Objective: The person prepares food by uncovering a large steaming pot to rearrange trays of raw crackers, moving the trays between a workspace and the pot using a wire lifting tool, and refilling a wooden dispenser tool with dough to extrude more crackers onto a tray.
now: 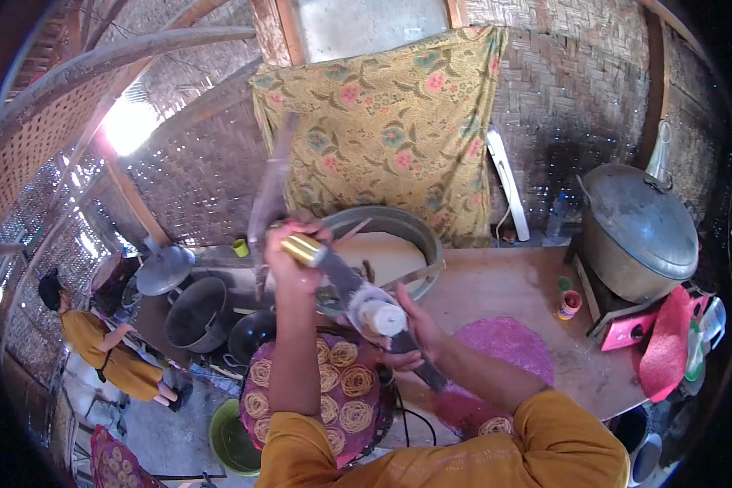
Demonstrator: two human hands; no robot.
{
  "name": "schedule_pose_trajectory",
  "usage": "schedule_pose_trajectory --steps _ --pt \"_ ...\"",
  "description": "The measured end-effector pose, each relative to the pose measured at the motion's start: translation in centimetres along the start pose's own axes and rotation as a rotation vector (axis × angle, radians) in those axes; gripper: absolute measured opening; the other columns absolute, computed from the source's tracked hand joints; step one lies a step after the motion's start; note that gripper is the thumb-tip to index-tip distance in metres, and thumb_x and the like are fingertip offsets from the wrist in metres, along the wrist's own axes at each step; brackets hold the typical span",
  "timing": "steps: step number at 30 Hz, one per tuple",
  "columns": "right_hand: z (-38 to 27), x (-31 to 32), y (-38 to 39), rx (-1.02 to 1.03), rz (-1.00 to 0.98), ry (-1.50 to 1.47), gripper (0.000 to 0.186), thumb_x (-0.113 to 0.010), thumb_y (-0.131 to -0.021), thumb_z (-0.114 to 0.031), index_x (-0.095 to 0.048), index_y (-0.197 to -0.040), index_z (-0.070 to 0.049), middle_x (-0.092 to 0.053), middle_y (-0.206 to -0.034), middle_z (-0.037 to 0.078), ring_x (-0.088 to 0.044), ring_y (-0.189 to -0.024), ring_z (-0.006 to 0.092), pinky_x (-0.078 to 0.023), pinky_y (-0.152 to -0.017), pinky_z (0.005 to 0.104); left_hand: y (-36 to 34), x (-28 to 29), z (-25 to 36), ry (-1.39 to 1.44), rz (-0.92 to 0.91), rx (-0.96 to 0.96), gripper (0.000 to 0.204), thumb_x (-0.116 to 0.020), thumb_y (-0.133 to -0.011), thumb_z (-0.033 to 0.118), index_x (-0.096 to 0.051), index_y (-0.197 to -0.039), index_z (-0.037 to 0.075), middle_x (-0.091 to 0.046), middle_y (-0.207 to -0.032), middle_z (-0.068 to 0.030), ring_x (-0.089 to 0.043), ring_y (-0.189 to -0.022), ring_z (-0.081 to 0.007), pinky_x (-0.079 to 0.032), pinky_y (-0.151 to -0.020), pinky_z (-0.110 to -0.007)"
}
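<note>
My left hand (294, 256) is closed round a gold metal cylinder (302, 249), above the left rim of a large grey basin (429, 230) of pale batter or dough. Beside that hand a blurred, long wooden piece (272, 199) points up. A dark wooden bar (339, 275) slants down from the cylinder, with a white, dough-smeared round plug (382, 319) on it. My right hand (411, 329) grips the bar's lower part near the plug. Below my arms, a round pink-purple mat (281, 351) carries several coiled noodle nests (356, 380).
Another pink-purple mat (504, 350) lies on the wooden table (472, 276), with a nest (494, 425) near my right sleeve. A big lidded pot (638, 236) stands on a stove at right. Dark pots (199, 317), a green tub (234, 439) and another person (110, 346) are at left.
</note>
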State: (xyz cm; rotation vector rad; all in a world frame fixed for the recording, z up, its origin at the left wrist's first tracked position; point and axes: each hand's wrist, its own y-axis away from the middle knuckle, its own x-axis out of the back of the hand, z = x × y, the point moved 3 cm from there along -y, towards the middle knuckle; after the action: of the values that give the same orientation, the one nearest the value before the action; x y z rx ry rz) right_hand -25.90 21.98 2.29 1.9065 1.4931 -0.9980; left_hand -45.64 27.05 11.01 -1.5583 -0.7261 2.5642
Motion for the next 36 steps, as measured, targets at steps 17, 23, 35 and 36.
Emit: schedule_pose_trajectory --steps 17,23,35,36 --pt "-3.3 -6.8 27.5 0.580 0.933 1.858 0.067 -0.058 -0.085 -0.037 -0.029 -0.134 -0.001 -0.054 -0.113 0.027 -0.056 -0.102 0.0394 -0.043 -0.088 0.0467 17.7 -5.5 -21.1 -1.505 -0.777 0.608 0.050 -0.071 -0.075 0.033 -0.058 -0.112 0.002 -0.063 -0.107 -0.0119 -0.062 -0.094 -0.0272 -0.048 -0.084 -0.035" --pt "-0.9 -7.4 31.4 0.275 0.920 1.959 0.071 -0.058 -0.083 -0.038 -0.027 -0.135 -0.001 -0.057 -0.105 0.029 -0.057 -0.095 0.0438 -0.045 -0.083 0.0448 24.2 -6.8 -27.4 -1.222 -0.793 0.653 0.048 -0.076 -0.072 0.028 -0.060 -0.107 0.000 -0.064 -0.099 -0.0129 -0.063 -0.089 -0.0221 -0.049 -0.078 -0.034" --pt "11.8 1.4 45.5 -0.082 0.006 0.080 0.102 -0.053 -0.074 -0.065 -0.019 -0.139 0.005 -0.047 -0.123 0.027 -0.053 -0.108 0.0328 -0.043 -0.088 0.0441 28.3 -11.6 -29.8 -0.812 -0.826 0.818 0.089 -0.081 -0.064 0.015 -0.028 -0.136 0.009 -0.047 -0.119 -0.0103 -0.049 -0.109 -0.0166 -0.040 -0.092 -0.032" --pt "12.6 1.9 45.0 -0.071 -0.054 0.055 0.102 -0.053 -0.074 -0.066 -0.019 -0.139 0.005 -0.047 -0.123 0.027 -0.053 -0.107 0.0329 -0.043 -0.088 0.0441 27.1 -12.9 -29.0 -0.747 -0.806 0.773 0.098 -0.081 -0.064 0.013 -0.021 -0.141 0.012 -0.044 -0.128 -0.0113 -0.046 -0.117 -0.0184 -0.037 -0.098 -0.034"
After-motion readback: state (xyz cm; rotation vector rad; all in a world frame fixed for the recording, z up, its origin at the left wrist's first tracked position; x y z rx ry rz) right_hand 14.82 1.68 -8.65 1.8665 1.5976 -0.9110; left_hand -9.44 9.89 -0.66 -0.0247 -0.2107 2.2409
